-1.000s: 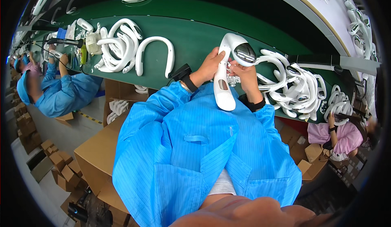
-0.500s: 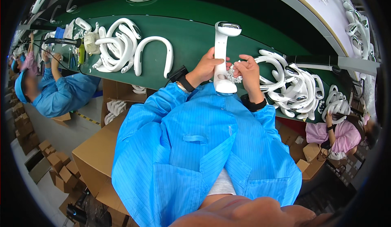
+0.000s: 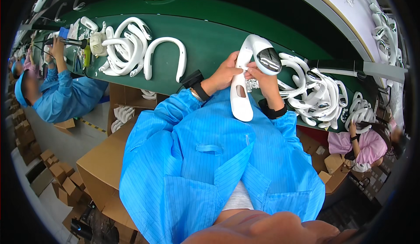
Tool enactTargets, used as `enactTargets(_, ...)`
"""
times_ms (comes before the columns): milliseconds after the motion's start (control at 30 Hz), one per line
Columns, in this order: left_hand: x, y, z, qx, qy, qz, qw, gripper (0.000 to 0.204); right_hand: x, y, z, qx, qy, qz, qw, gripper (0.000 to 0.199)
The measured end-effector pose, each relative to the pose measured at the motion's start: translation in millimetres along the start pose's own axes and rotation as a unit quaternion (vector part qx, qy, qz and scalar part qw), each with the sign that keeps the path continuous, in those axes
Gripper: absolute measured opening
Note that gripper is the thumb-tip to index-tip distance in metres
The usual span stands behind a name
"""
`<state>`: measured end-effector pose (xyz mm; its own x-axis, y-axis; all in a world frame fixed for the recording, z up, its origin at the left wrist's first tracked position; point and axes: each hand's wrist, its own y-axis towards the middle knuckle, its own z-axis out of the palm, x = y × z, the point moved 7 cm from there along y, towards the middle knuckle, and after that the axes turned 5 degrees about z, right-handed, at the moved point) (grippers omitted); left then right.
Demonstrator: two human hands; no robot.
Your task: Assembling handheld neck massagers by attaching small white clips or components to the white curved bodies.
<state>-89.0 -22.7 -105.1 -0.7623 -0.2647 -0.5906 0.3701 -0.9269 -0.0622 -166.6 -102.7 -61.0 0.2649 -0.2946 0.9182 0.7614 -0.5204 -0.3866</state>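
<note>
A white curved neck fan (image 3: pixel 242 103) is held above the near edge of the green bench, tilted, with its dark glossy end up and to the right. My left hand (image 3: pixel 222 76) is closed round the middle of its band. My right hand (image 3: pixel 265 81) is closed, thumb and fingertips pinched against the band beside the left fingers. Whatever small piece is in that pinch is too hidden to name. Below the right hand lies a heap of small white parts (image 3: pixel 252 85), partly covered by the hand and the fan.
White neck fans lie piled to the right (image 3: pixel 323 96) and left (image 3: pixel 136 47); a single U-shaped band (image 3: pixel 181 56) lies on the green bench (image 3: pixel 205 40). A green-handled tool (image 3: pixel 87 56) is near a blue-sleeved co-worker (image 3: pixel 72 97). A pink-sleeved person (image 3: pixel 369 145) works at right. Cardboard boxes (image 3: pixel 103 165) stand below.
The neck fan has turned in my left hand, its glossy upper end swinging right and nearer. My right hand has come from over the small parts to the band. The left co-worker's hands rose.
</note>
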Motion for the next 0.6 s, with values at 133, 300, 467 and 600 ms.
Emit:
enactTargets(133,-6,-4,11,-0.008,0.021,0.009,1.0,0.07,-8,1,-5,-0.034,0.011,0.016,0.999,0.014)
enactTargets(300,-1,-4,7,0.012,0.012,0.015,1.0,0.067,-19,1,-6,-0.062,-0.03,0.031,0.997,0.013)
enactTargets(467,-6,-6,14,0.027,0.015,0.001,1.0,0.065,-6,-5,4,-0.053,-0.05,0.019,0.997,0.013)
enactTargets(600,-7,-6,14,0.011,0.069,0.023,0.997,0.06,0,-9,6,-0.053,-0.059,0.019,0.997,0.014)
